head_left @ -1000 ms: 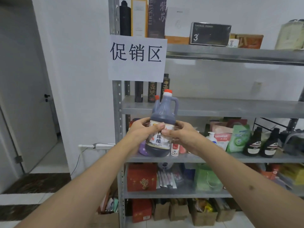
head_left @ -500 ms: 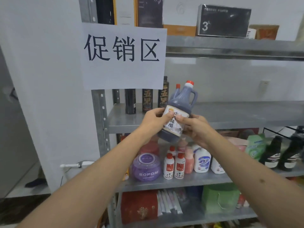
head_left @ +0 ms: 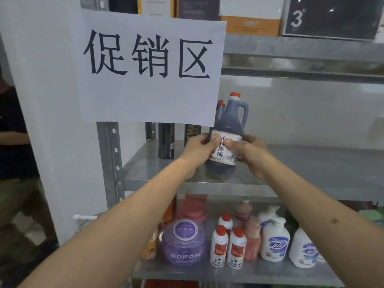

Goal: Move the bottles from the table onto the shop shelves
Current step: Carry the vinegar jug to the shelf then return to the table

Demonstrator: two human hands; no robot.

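Counting one dark vinegar jug (head_left: 226, 142), two hands on it, three small red-capped white bottles (head_left: 218, 247), two soap pump bottles (head_left: 274, 242), one purple jar (head_left: 184, 244).

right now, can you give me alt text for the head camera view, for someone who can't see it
Both hands, left hand and right hand, hold a dark vinegar bottle with a red cap low over a grey metal shelf, below a paper sign in large Chinese characters. The shelf beneath holds small bottles and a purple jar.

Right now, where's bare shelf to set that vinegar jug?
Middle shelf: bare metal right of the vinegar jug, held in left hand and right hand. Dark bottles crowd its left. The shelf below is packed.
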